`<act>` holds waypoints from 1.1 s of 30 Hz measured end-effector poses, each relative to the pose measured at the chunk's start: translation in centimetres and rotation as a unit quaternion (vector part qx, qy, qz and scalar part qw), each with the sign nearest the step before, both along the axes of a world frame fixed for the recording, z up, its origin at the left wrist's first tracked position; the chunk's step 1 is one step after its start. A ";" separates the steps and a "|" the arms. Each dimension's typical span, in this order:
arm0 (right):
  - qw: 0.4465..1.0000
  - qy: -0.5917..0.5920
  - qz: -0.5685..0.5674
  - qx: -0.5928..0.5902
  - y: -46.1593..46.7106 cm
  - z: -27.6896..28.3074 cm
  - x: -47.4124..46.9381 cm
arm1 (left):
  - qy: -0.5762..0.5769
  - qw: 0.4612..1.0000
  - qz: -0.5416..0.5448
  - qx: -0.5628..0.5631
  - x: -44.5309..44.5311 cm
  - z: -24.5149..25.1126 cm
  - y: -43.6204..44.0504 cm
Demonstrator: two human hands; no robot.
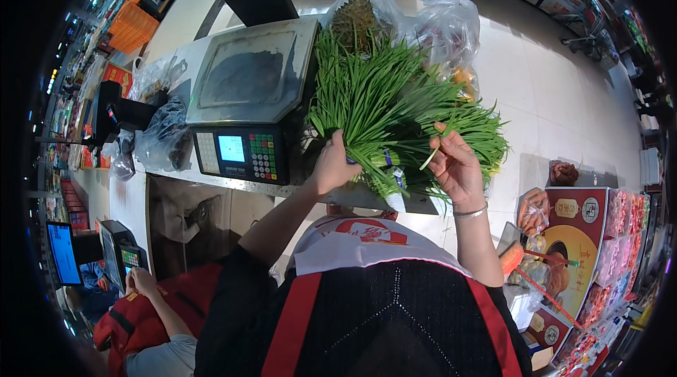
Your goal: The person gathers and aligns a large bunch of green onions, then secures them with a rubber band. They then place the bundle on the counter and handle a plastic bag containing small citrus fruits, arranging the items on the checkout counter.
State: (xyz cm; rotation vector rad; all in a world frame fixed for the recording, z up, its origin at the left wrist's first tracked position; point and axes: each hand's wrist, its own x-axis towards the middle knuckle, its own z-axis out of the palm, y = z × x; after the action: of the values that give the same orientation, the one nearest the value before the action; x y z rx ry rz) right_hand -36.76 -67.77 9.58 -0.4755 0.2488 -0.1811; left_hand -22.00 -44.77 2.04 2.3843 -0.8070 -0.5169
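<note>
My left hand [334, 164] is closed around the lower stalks of a bundle of green Chinese chives [365, 91], whose leaves fan away from me beside the scale. My right hand [456, 168] pinches a single chive stalk [431, 157] between thumb and fingers, a little above the pile. More chives [476, 131] lie under and beyond that hand. Purple bands and a white tag [394, 197] bearing writing show at the stalk ends near the counter's front edge. A bracelet circles my right wrist.
A weighing scale [246, 70] with a keypad stands left of the chives. A durian [353, 20] in clear plastic and a bagged item [447, 28] lie beyond them. Other plastic bags [164, 131] rest left of the scale. A co-worker in red [158, 303] is at lower left.
</note>
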 end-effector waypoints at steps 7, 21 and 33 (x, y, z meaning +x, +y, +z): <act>0.996 -0.056 -0.061 -0.017 0.2 3.3 -1.7 | 0.702 0.592 0.038 -0.395 5.7 4.3 3.4; 0.988 0.036 -0.014 -0.153 0.2 -0.5 -1.1 | 0.664 0.640 0.002 -0.387 -0.3 2.7 3.1; 0.956 0.134 0.059 -0.253 2.1 -3.4 1.0 | 0.650 0.657 0.082 -0.373 -2.8 0.4 2.8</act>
State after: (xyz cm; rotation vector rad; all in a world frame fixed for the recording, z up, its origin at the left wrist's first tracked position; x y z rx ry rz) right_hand -35.74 -65.67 6.19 -1.0266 0.4427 -0.0600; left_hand -24.82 -41.94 2.41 0.8344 -0.0283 -1.2563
